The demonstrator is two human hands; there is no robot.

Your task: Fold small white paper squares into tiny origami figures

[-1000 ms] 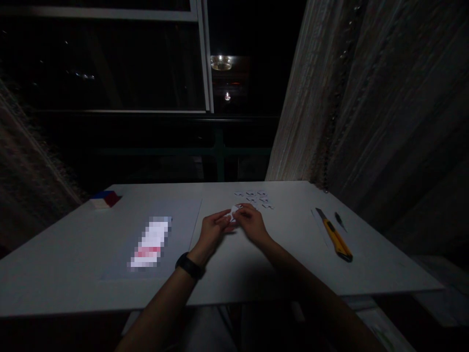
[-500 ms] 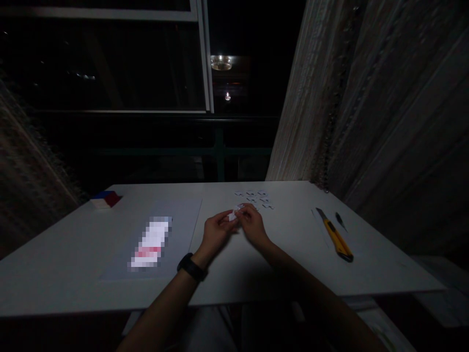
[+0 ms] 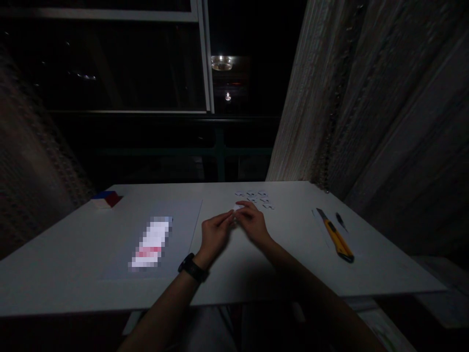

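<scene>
Paper piece [image 3: 238,207], small and white, pinched right where the left hand [image 3: 215,234] and right hand [image 3: 255,226] meet, fingertips closed on it, just short of the marked cut-outs [image 3: 251,200] near the counter's [image 3: 62,264] far edge! Featherlight by the look of it, thin, likely quick to crease: opposite edges are the place to grip, gently, corners spared.

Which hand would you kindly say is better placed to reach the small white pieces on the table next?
Probably the right hand: though it pinches a white piece, it lies closer to the small white pieces, while the left hand sits farther away.
</scene>
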